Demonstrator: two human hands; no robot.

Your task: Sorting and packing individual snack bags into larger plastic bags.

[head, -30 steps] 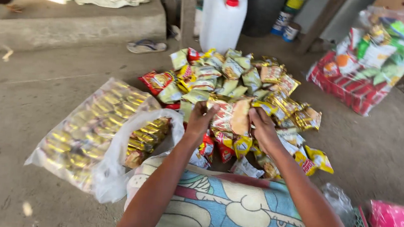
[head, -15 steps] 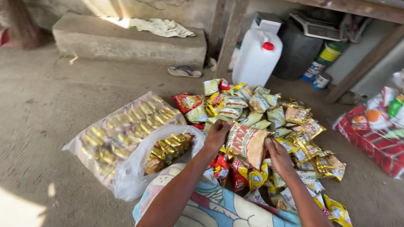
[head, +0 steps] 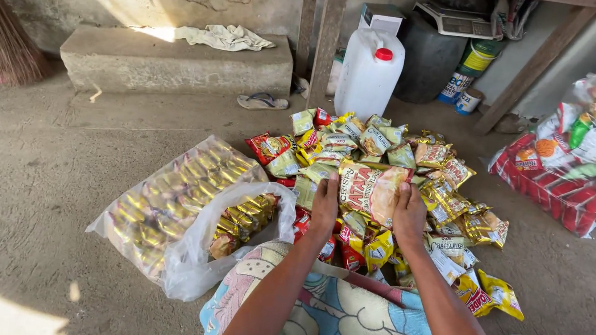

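Both hands hold one snack packet (head: 372, 191) by its two side edges, just above the middle of the pile of snack packets (head: 390, 198) that lies on the concrete floor (head: 34, 186). The packet is a flat, crinkled pouch, mostly red and yellow with a pale round food picture near its right side, and it faces up toward the camera. It sits on top of the pile, nearer the person than the pile's far edge.

The left hand (head: 325, 205) grips the packet's left edge, its fingers curled over and pinching the foil. The right hand (head: 408, 214) does the same on the right edge, fingers closed on the packet.

The pile itself is a loose heap of small pouches in yellow, green, red and gold. To the left of the pile lies a clear plastic bag (head: 177, 210) filled with gold-wrapped packets, its mouth open toward the pile. Beyond the pile stands a white jug with a red cap (head: 369, 72). To the right of the pile rests a big bag of mixed snacks (head: 583, 155). Nearer than the pile, a patterned cloth (head: 341, 325) covers the person's lap.
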